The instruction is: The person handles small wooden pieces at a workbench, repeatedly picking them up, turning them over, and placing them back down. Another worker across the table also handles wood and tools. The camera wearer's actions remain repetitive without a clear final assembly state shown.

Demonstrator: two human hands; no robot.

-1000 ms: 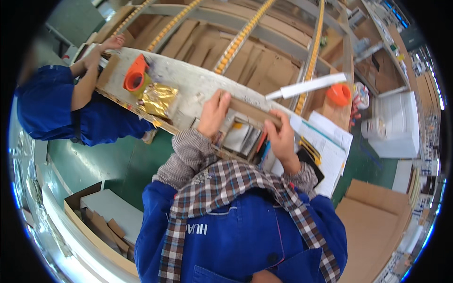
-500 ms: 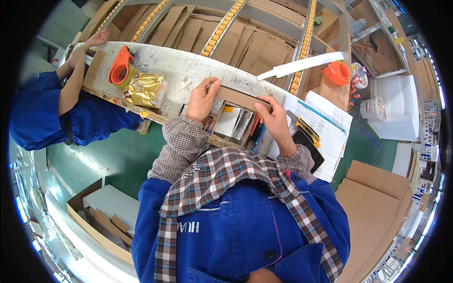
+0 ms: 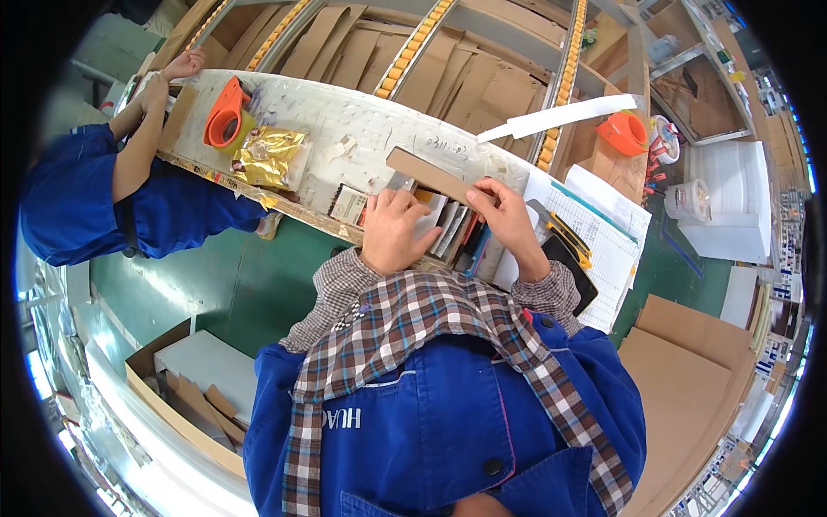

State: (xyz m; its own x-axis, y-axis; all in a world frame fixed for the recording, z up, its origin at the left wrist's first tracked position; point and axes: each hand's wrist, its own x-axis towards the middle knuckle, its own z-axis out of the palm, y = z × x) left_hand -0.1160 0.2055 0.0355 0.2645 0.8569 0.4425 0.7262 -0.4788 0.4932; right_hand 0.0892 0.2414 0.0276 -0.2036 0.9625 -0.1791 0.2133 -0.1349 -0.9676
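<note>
My right hand (image 3: 510,226) pinches the right end of a flat brown cardboard strip (image 3: 426,175) between thumb and fingers. The strip slants over the far side of a small open box of cards and papers (image 3: 446,231), set at the bench's near edge. My left hand (image 3: 394,231) is over the left part of this box, fingers curled down among the cards; what they grip is hidden. Left of that hand lies a small spiral-bound pad (image 3: 348,204). Pens (image 3: 472,246) stand at the box's right side.
A gold foil packet (image 3: 271,159) and an orange tape dispenser (image 3: 226,125) lie on the bench, left. Printed sheets (image 3: 613,250), a yellow-black cutter (image 3: 568,239) and a dark phone-like slab (image 3: 581,280) are right. A co-worker's arm (image 3: 138,155) rests at far left.
My left hand has let go of the strip's left end and come down onto the box. The right hand still holds the strip, now tilted. The spiral-bound pad has come into sight.
</note>
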